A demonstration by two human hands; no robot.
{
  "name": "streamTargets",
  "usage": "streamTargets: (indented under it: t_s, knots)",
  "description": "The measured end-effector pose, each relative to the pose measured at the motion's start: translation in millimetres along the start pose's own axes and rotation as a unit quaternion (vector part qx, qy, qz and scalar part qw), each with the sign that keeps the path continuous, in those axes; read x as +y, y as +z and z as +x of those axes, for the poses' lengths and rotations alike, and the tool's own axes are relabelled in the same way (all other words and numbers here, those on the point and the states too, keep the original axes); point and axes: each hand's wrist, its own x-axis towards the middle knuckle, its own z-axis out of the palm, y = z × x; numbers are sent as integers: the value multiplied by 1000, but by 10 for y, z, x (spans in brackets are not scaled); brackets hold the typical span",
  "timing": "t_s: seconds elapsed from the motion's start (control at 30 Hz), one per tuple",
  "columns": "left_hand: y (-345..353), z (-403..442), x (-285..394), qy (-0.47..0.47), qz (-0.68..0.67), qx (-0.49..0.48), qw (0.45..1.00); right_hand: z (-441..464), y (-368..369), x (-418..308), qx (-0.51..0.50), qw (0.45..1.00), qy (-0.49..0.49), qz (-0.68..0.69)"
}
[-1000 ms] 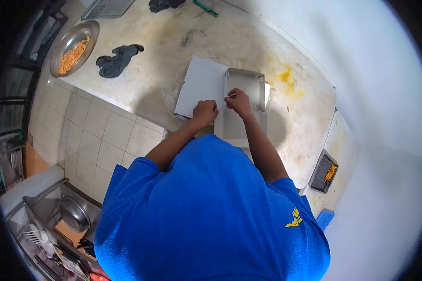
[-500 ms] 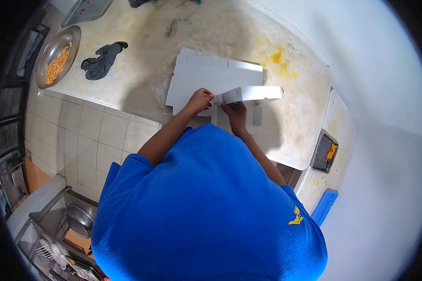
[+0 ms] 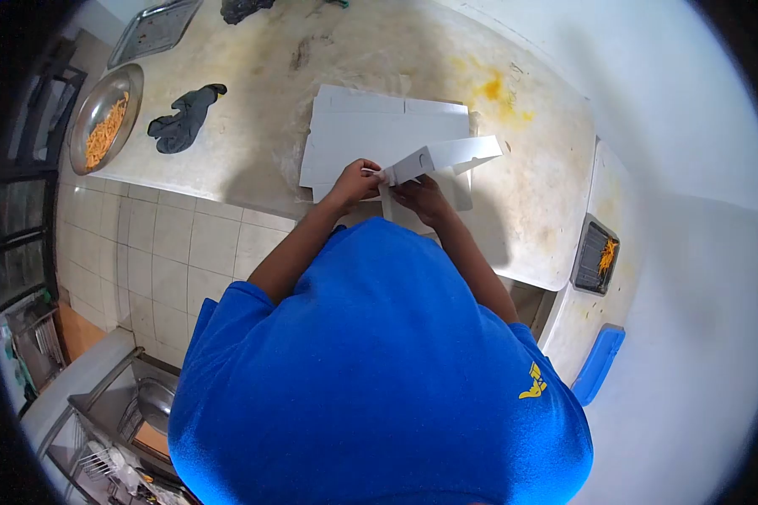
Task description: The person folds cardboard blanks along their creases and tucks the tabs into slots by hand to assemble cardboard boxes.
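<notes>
A white cardboard box (image 3: pixel 448 155), partly folded up with one wall raised, is between my two hands near the table's front edge. My left hand (image 3: pixel 359 182) pinches the box's left corner between thumb and fingers. From below and in front, my right hand (image 3: pixel 423 197) grips the same box, its fingertips hidden behind the cardboard. Just beyond my hands, flat white cardboard (image 3: pixel 379 126) lies on the table, partly covered by the box.
On the table's (image 3: pixel 269 126) left stand a metal bowl (image 3: pixel 131 105) of orange strips, a dark glove (image 3: pixel 185 119) and a metal tray (image 3: pixel 156 32). At right are a black tray (image 3: pixel 588 268) with orange strips and a blue lid-like piece (image 3: pixel 598 364). A white wall (image 3: pixel 691 143) rises beyond.
The box has tilted, its right end rising slightly. My right hand has moved a little down and closer to my left hand. The camera view has shifted slightly.
</notes>
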Motion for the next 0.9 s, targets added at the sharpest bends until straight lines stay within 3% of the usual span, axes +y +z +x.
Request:
streamTargets:
  t_s: [0.03,0.1,0.17,0.23,0.3,0.4,0.5,0.57,0.67,0.73,0.8,0.9]
  knots:
    - [-16,4,-11,-3,-18,-4,1000,-18,42,-79,10,998,40,39]
    - [-43,8,-43,-5,-29,7,1000,13,62,-66,11,999,5,-46]
    - [-63,46,-96,-3,-51,15,999,40,68,-37,30,999,15,-40]
    - [-86,36,-134,-4,-82,28,996,36,112,18,62,993,72,62]
    - [-92,-4,-130,19,-74,39,996,87,115,68,41,996,55,-62]
    - [-87,-48,-139,46,-43,44,997,74,151,141,46,989,73,-123]
    - [-18,-123,-130,64,-50,91,993,95,218,136,66,985,101,-120]
    - [-29,-109,-201,74,-52,137,986,16,312,-91,73,986,65,-133]
    - [-33,-153,-177,64,-51,145,986,56,298,184,46,996,63,-51]
    - [-52,-166,-165,80,45,110,990,47,267,392,42,993,12,-114]
    - [-50,-146,-173,122,135,84,980,-109,224,479,56,998,-17,-38]
    - [3,-191,-174,213,268,73,937,-257,284,139,98,991,-12,-94]
